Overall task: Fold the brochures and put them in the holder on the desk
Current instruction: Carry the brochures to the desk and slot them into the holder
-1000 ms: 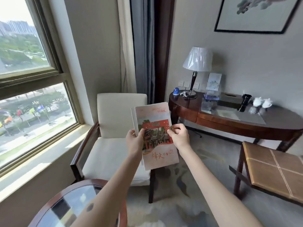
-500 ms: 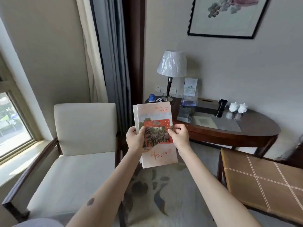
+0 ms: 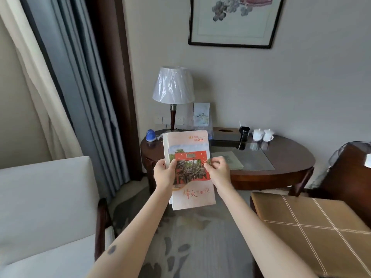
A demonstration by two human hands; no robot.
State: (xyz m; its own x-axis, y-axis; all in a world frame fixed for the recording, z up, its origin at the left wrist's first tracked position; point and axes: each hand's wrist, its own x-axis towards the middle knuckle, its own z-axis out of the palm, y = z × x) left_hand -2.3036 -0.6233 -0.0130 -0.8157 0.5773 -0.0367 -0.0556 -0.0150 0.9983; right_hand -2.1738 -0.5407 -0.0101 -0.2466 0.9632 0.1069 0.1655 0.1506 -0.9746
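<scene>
Both forearms are reaching forward between a cream armchair (image 3: 46, 197) and a tan cushioned stool (image 3: 311, 227). The left hand (image 3: 163, 173) is gripping the left edge of a stack of brochures (image 3: 191, 197), thumb on the cover; the right hand (image 3: 217, 171) is pinching the right edge. The stack is hanging upright in the air before the dark wooden desk (image 3: 281, 157). Farther back on the desk, a clear holder (image 3: 209, 129) with a pale card in it is standing beside the table lamp (image 3: 173, 85).

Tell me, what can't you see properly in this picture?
Head view:
- The holder: its bottom hides behind the brochures.
- The brochures: the left hand and right hand cover parts; how many is unclear.
- The painting: top cut off by the picture's edge.
- The cover's small writing: too blurry to read.
</scene>
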